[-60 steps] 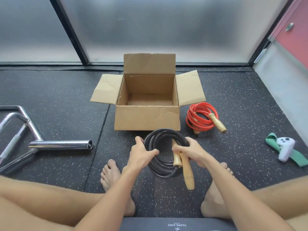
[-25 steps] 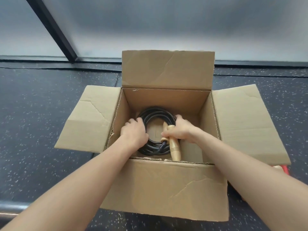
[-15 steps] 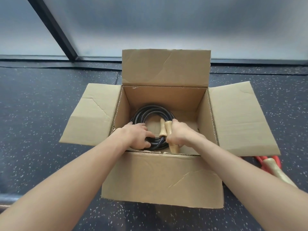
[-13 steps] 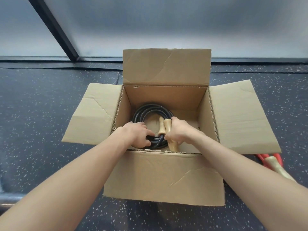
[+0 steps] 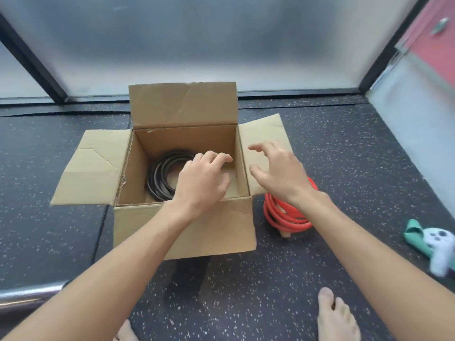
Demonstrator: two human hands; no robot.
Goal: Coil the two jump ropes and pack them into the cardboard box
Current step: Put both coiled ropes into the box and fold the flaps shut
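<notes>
The open cardboard box stands on the floor in front of me with its flaps spread. The coiled black jump rope lies on the box's bottom at the left; its handles are hidden behind my left hand. My left hand hovers over the box's opening, fingers loosely spread, holding nothing. My right hand is above the right flap with fingers apart and empty. The coiled red jump rope lies on the floor just right of the box, partly under my right wrist.
A white game controller on a green band lies on the floor at the far right. A chrome bar shows at the lower left. My bare feet rest near the bottom edge. Frosted glass panels stand behind the box.
Both hands let go of the black rope, which stays in the box. They rose out of the box; the right hand moved right over the flap. The camera pulled back.
</notes>
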